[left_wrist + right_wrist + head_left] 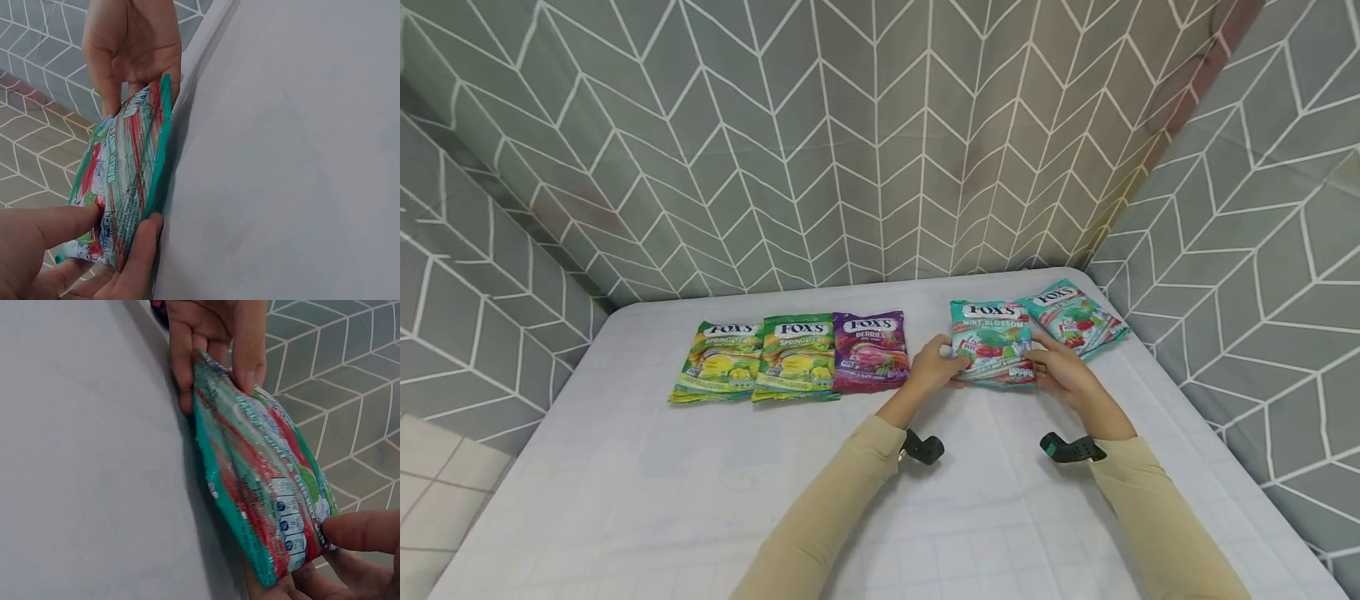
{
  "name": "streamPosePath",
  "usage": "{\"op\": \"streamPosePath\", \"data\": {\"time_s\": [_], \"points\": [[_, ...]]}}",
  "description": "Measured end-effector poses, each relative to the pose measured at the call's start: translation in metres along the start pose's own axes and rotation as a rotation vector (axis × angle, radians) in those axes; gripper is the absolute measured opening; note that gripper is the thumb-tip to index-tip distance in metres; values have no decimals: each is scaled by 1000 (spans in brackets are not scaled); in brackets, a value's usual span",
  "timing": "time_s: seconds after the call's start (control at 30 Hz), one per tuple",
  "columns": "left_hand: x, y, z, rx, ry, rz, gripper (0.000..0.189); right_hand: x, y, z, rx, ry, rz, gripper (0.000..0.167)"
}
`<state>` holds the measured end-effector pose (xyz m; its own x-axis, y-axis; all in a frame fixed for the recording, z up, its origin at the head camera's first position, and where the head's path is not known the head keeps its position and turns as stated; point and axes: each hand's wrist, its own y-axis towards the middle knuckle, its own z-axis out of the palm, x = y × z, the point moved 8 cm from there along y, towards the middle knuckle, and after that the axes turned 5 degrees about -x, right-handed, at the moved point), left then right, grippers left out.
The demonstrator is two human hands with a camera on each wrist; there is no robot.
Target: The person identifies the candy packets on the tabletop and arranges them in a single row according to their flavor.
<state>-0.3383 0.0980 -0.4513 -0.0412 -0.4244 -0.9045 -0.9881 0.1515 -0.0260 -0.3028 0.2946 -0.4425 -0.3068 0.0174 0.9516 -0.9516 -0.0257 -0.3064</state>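
A teal Fox's Mint Blossom candy bag (992,342) is held between both hands at the right of the table. My left hand (934,365) pinches its left edge, thumb on the front and fingers behind, as the left wrist view also shows. On the opposite edge my right hand (1063,371) grips the same way; in the right wrist view its thumb presses the printed face of the bag (269,481). Just behind and to the right lies a second teal candy bag (1078,317), tilted and partly covered by the held one.
Left of the hands, a purple Berries candy bag (870,350) lies beside two green-yellow Spring Tea candy bags (795,358) in a row. A white cloth covers the table (700,500). Patterned grey curtains (850,150) stand along the back and sides.
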Motion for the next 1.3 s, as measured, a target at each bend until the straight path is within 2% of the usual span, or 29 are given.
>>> {"op": "streamPosePath", "data": {"time_s": [0.1, 0.3, 0.53, 0.67, 0.87, 1.03, 1.3], "points": [[-2, -3, -5, -10, 4, 17, 34, 3, -3, 5, -15, -26, -9, 71], [-4, -10, -16, -11, -87, 19, 36, 11, -9, 17, -30, -56, -48, 77], [-4, -24, -41, -27, -176, 32, 38, 22, -10, 39, 75, -57, -130, 67], [-4, -31, -56, -34, -203, 31, 38, 26, -10, 53, 127, -83, -142, 66], [-1, -38, -77, -28, -173, 9, 45, 32, -9, 71, 167, -115, -149, 65], [3, -39, -89, -10, -143, 5, 50, 36, -8, 83, 178, -137, -171, 66], [8, -39, -99, -6, -145, 4, 51, 37, -4, 94, 168, -165, -164, 64]]}}
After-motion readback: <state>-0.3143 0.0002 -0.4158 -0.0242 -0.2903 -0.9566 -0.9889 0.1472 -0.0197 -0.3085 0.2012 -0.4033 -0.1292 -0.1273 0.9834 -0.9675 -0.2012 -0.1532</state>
